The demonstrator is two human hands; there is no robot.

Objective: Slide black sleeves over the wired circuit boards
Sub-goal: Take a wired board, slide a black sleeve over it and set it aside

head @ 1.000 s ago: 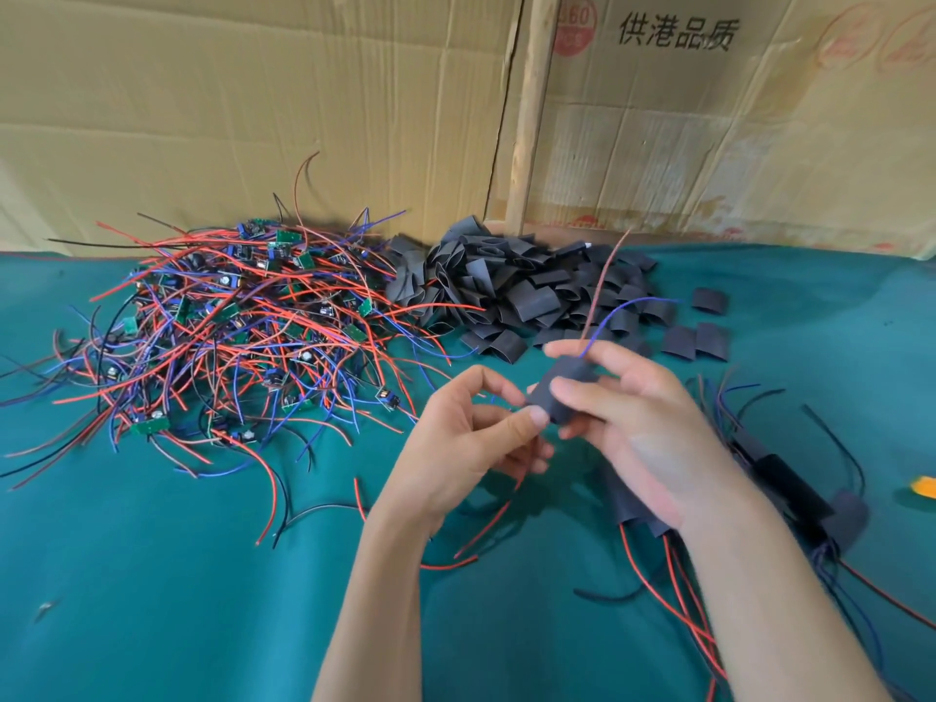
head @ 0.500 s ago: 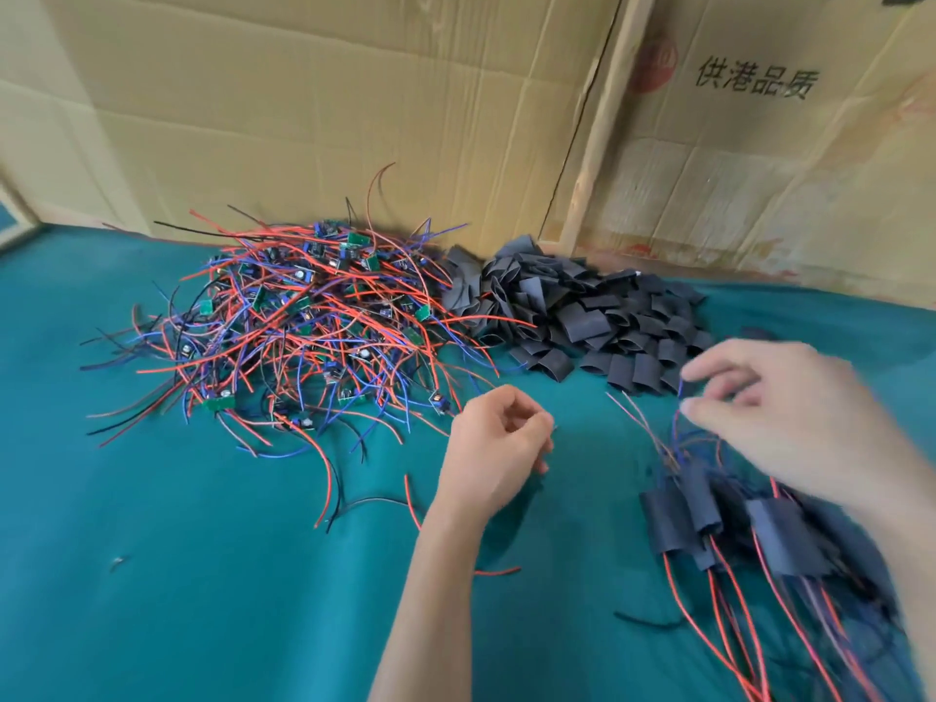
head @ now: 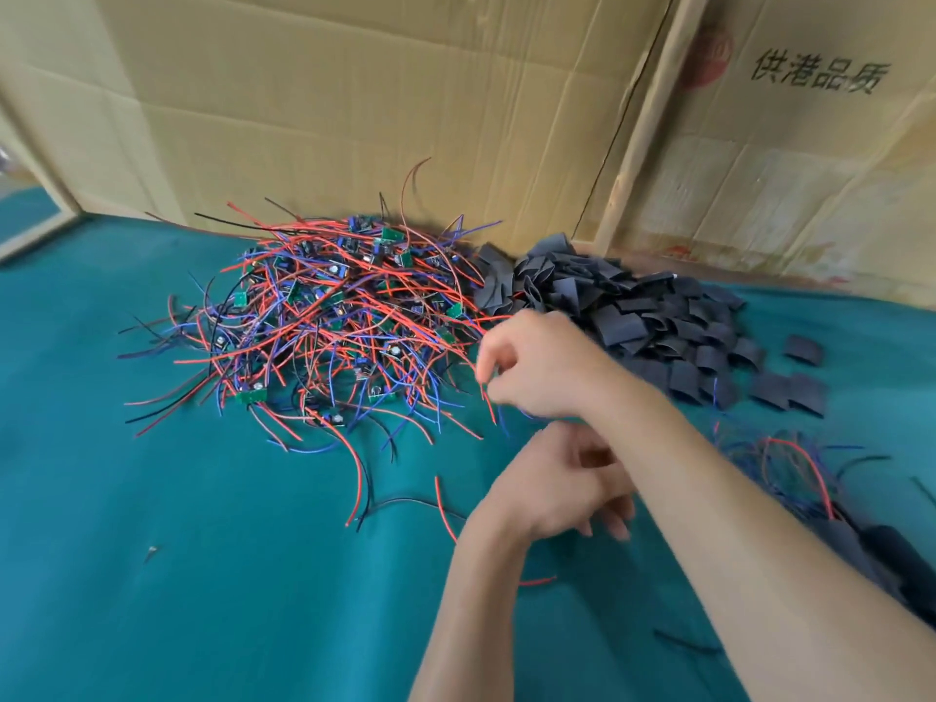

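Finished piece set down at the cloth's right edge, our right hand (head: pixel 542 367) now crosses to pinch a wire off the board pile (head: pixel 334 321) near the back edge, left hand (head: pixel 552 488) loosely curled, empty.

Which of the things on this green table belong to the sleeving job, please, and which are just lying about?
Job:
pile of wired circuit boards
heap of black sleeves
sleeved boards
right hand, reaching to the wire pile
left hand

Lying about:
cardboard sheets
wooden post
small scrap on the green cloth
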